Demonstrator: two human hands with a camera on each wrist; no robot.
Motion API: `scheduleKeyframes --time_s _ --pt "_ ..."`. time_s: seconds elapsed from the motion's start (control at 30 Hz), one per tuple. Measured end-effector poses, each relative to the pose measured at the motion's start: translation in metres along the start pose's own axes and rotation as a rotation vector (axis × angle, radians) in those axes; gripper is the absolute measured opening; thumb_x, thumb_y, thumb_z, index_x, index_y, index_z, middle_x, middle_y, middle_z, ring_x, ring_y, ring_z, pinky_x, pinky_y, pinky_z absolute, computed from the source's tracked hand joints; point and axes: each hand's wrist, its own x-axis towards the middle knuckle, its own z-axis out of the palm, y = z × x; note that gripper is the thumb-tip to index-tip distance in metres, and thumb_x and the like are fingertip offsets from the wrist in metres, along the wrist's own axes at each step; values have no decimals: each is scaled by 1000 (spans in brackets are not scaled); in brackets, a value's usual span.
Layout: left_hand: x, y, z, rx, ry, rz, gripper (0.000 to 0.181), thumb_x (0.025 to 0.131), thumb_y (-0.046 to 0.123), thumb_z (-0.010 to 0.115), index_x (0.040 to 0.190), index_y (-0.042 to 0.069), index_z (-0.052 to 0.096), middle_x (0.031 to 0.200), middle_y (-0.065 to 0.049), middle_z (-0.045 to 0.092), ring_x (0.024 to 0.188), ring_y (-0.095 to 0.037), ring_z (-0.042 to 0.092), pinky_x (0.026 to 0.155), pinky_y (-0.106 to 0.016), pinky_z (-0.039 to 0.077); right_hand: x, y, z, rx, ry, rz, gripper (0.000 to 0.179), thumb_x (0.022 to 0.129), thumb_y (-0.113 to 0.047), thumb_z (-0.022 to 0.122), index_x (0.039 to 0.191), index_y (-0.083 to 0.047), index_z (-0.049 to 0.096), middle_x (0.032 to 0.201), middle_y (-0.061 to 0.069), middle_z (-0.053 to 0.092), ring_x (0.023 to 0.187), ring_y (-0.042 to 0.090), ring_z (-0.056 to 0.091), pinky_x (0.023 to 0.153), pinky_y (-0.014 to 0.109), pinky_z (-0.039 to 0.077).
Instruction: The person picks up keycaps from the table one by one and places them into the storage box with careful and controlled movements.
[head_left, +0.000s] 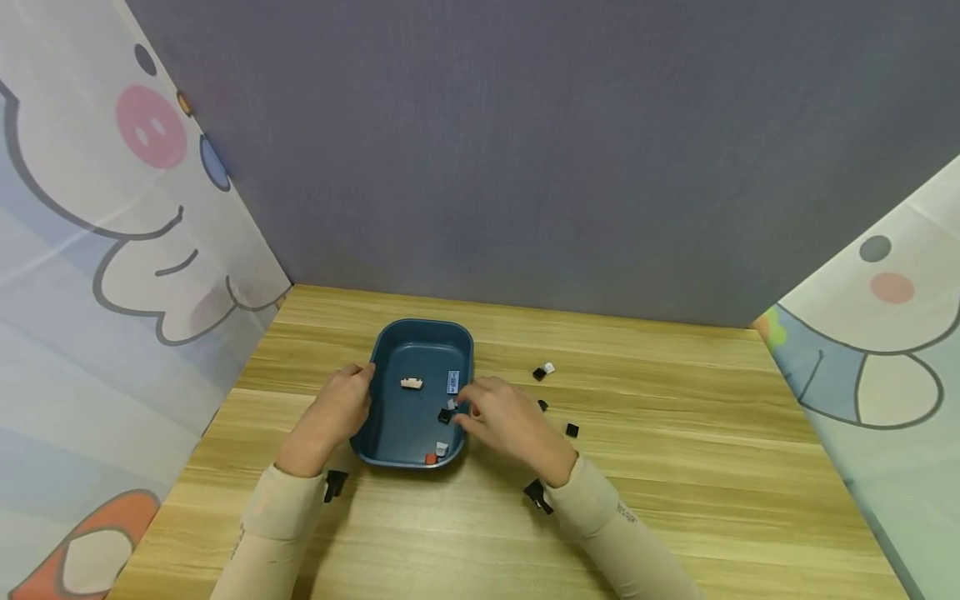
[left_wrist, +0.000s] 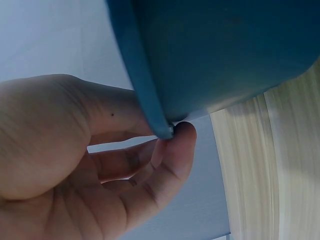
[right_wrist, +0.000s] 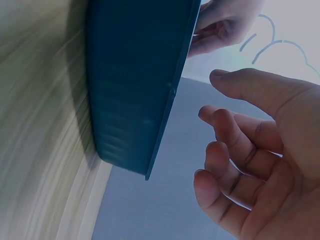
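Note:
A deep blue plastic bin [head_left: 411, 437] with rounded corners stands on the table. My left hand [head_left: 341, 408] pinches its left rim between thumb and fingers; the left wrist view shows this grip [left_wrist: 125, 165] close up. Over the right rim hovers my right hand [head_left: 506, 417], its fingers loosely bent and apart from the bin wall in the right wrist view, with nothing between them. Inside the bin lie a cream piece [head_left: 411, 383], a light blue rectangle [head_left: 453, 382], a black piece [head_left: 445, 416], a grey piece [head_left: 452, 404], a white piece [head_left: 442, 449] and a red piece [head_left: 431, 459].
Right of the bin, small keycap-like pieces lie on the wooden table [head_left: 675, 467]: a black one [head_left: 539, 374] beside a white one [head_left: 550, 367], another black one [head_left: 572, 430], and a black one [head_left: 542, 405] close to my right hand. A grey panel [head_left: 525, 167] rises behind.

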Motion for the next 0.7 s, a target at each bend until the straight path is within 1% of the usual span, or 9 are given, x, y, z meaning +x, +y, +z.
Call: scheduleKeyframes --time_s 0.13,0.27,0.4,0.53,0.7 --pt "0 -1 1 -4 5 6 41 92 -9 53 131 -20 52 116 -34 58 102 -53 58 88 -55 52 -2 5 -3 2 -5 31 24 93 -28 73 109 -10 74 85 -5 60 71 8 53 54 20 44" --pt "0 -1 1 -11 7 3 41 92 -9 54 132 -20 52 117 -35 58 103 -54 57 88 -55 52 -7 13 -6 0 10 44 23 92 -26 75 107 -9 73 80 -5 58 70 10 52 54 22 45" --pt "1 -1 1 -12 14 7 41 92 -9 54 131 -21 52 116 -35 58 102 -53 58 88 -55 52 -14 25 -7 -30 39 28 26 90 -25 77 107 -6 73 79 -4 58 71 11 54 57 24 47" --pt "1 0 1 -10 18 13 41 92 -9 54 131 -21 52 115 -35 59 102 -53 58 87 -55 53 -24 38 -9 -73 70 20 26 88 -23 79 105 -5 73 79 -3 58 67 11 54 55 24 46" --pt "0 0 0 -7 7 5 41 92 -9 54 131 -21 52 116 -35 58 102 -53 58 88 -55 52 -36 53 -12 -111 72 59 27 86 -22 81 104 -4 73 77 -3 58 62 9 51 51 23 44"
